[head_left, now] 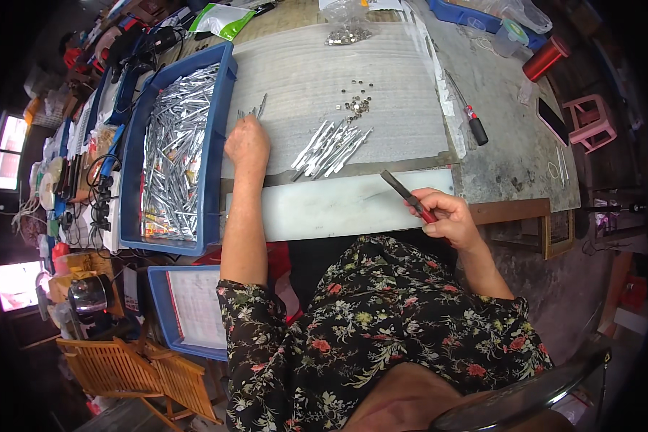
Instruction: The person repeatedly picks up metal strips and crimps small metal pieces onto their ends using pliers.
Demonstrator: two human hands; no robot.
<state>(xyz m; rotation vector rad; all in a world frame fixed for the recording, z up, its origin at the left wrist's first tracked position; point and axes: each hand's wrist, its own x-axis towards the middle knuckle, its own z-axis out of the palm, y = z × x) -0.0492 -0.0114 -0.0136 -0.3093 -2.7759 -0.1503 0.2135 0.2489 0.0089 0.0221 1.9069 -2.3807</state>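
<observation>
My left hand (248, 144) is closed beside the right wall of a blue tray (227, 86). Several thin silver metal strips (262, 106) stick out past its fingers, whose tips are mostly hidden. In my right hand (450, 217) is a pair of pliers with red handles (410, 198), held over the right part of a white board (324, 205), jaws pointing up and left. A loose pile of silver strips (331, 149) lies on the grey sheet between my hands. Many more strips (180, 137) fill the blue tray.
Small round metal pieces (358, 106) lie behind the pile, and a clear bag (348, 32) holds more. Rightward are a screwdriver (476, 126), a phone (553, 120) and a red cylinder (546, 57). A second blue tray (164, 309) sits below the table edge.
</observation>
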